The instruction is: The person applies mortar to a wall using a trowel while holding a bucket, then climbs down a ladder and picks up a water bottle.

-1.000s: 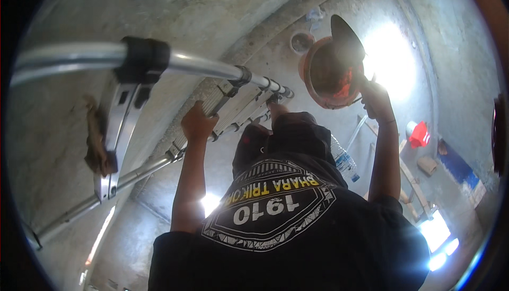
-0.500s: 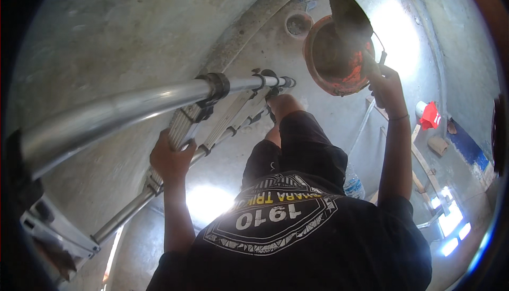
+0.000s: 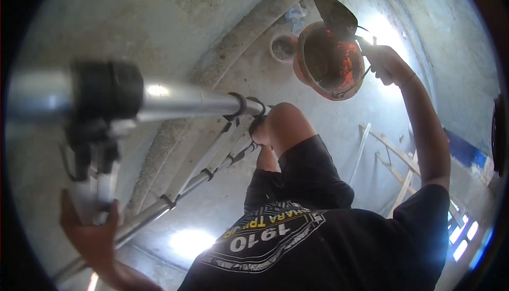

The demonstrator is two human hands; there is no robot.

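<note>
My left hand [image 3: 93, 238] is wrapped round a flat rung [image 3: 91, 201] of a metal telescopic ladder [image 3: 180, 100], close beneath a black joint collar; motion blurs it. Out to the far right, my right hand [image 3: 389, 63] is closed on the handle of a trowel [image 3: 335, 15], its broad dark blade pointing up and left. A worn orange bucket [image 3: 331, 65] hangs tilted below the same hand, its wire handle running up to the fingers. Grey residue coats the bucket's inside. My bent knee [image 3: 289, 118] is beside the ladder's lower rails.
A small round pot [image 3: 283, 46] stands on the grey floor by a raised concrete ledge [image 3: 228, 52], with a crumpled plastic bag [image 3: 295, 14] near it. Wooden lengths [image 3: 395, 150] lie at the right. A blue panel [image 3: 466, 148] is beyond my right arm. Bare plastered walls curve around.
My left hand has shifted left and nearer, onto a rung closer to me. My right hand has moved slightly up with the trowel and bucket, and the bucket tilts differently. My knee is higher.
</note>
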